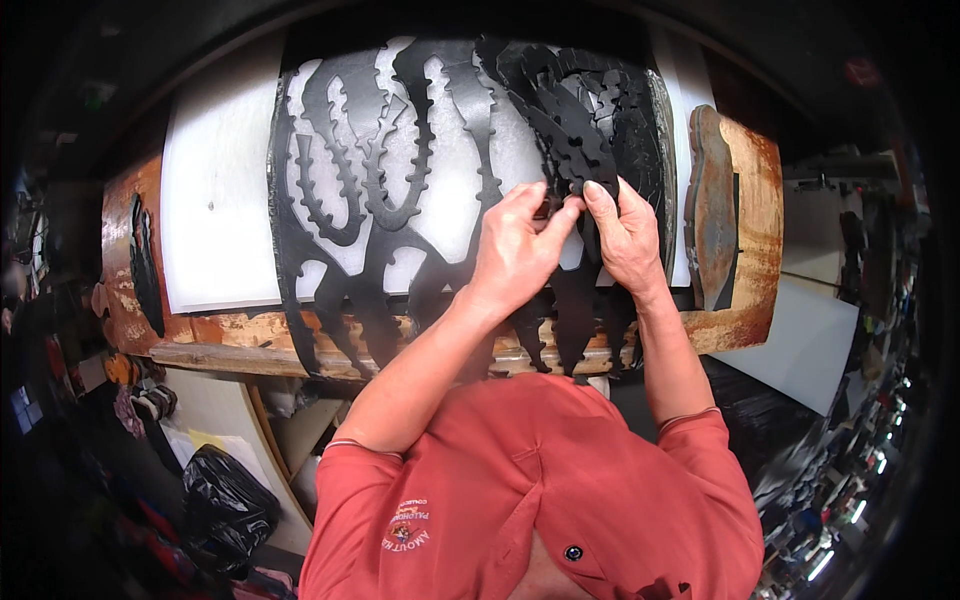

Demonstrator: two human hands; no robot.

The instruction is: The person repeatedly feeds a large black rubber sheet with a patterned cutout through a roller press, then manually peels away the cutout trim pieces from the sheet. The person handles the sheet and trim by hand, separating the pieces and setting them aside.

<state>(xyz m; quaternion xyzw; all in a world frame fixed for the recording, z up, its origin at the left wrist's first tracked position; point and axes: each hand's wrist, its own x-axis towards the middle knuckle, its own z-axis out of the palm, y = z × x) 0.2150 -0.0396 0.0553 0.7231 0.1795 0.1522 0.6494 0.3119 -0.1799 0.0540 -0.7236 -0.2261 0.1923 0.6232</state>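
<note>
A black sheet with large curved cut-outs and notched edges, perhaps leather, lies across a white board and hangs over the table's front edge. Over its right part, both hands meet at a small dark cut piece. The fingers of my left hand are pinched together on it. Beside it, my right hand has thumb and fingers closed at the same dark material; what exactly lies between them is hidden. Beyond the hands, a pile of black notched cut pieces rests on the sheet.
The white board covers much of the worn wooden table. A long, flat, curved metal-looking plate lies at the right. Dark strips sit at the far left. Below left stands a black plastic bag; a white panel is at lower right.
</note>
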